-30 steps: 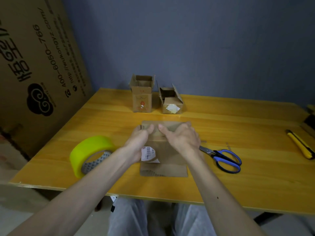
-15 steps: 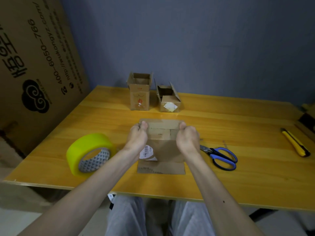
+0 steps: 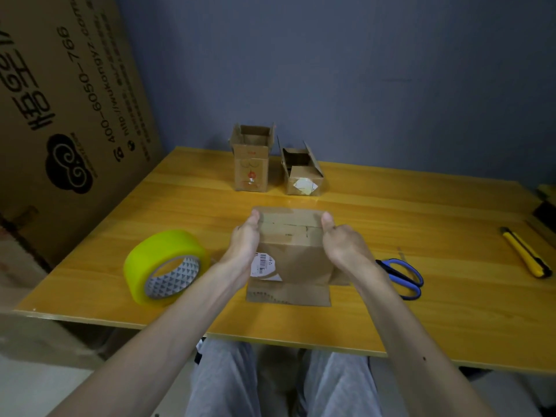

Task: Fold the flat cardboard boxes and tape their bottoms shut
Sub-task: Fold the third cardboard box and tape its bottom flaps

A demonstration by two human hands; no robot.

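Left hand (image 3: 243, 245) and right hand (image 3: 343, 245) grip cardboard box (image 3: 296, 263), thumbs pinning bottom flaps (image 3: 288, 225); reaching for tape roll (image 3: 162, 266) may let them spring open.

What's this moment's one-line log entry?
box: top flaps closed | left hand: grips box's left side | right hand: grips box's right side | tape roll: lying untouched

Tape roll (image 3: 156, 263) crowds left, scissors (image 3: 403, 273) right; far-right tabletop (image 3: 436, 224) lies open.

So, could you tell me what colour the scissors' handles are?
Blue handles on the scissors, head view.
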